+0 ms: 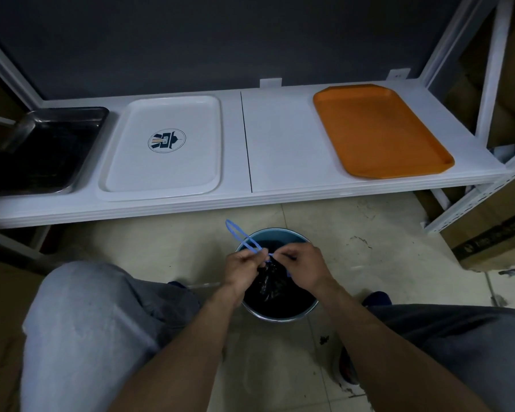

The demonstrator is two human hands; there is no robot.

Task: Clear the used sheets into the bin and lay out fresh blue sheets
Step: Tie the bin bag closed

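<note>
Just below the white shelf (277,138), the bin (275,231) stands on the floor between the person's knees. The left hand (244,264) and right hand (301,263) each pinch the blue drawstring (241,236) of its black bag (268,288). A steel tray (42,150), white tray (167,171) and orange tray (378,129) sit on the shelf.

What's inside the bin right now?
A black bin liner, bunched up, with a blue drawstring that the left hand and right hand pinch. Whatever lies under the liner and hands is hidden.
</note>
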